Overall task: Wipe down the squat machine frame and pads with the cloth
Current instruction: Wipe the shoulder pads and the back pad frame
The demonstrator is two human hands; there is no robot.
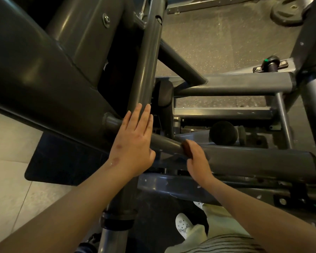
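Our right grip (pixel 198 161) is curled round a dark brown cloth (pixel 187 147), a small wad that shows only at the finger side of the hand. It holds the cloth against a slim round bar (pixel 164 142) of the squat machine frame (pixel 232 84). The cloth touches the bar where it meets a broader grey arm (pixel 254 157) running off to the right. Our left grip (pixel 133 143) grasps nothing. It lies flat with straight fingers, the palm over the same slim bar just left of the cloth. Its fingertips rest on the lower end of an upright tube (pixel 146 70). Just right of that tube, beyond the fingertips, a black pad (pixel 164 95) stands on edge. Further right and lower sits a dark foam roller (pixel 223 133), near the right grip but apart from it. A wide grey beam (pixel 35 73) slants across the upper left. Behind the frame the speckled rubber floor (pixel 217 42) carries a weight plate (pixel 288 13) at the top right, and a threaded knob with a green dot (pixel 272 63) sits on the far crossbeam. At the left lie pale floor tiles (pixel 5 152). Below our arms we see a white clog (pixel 183 225) and pale trousers (pixel 219 225).
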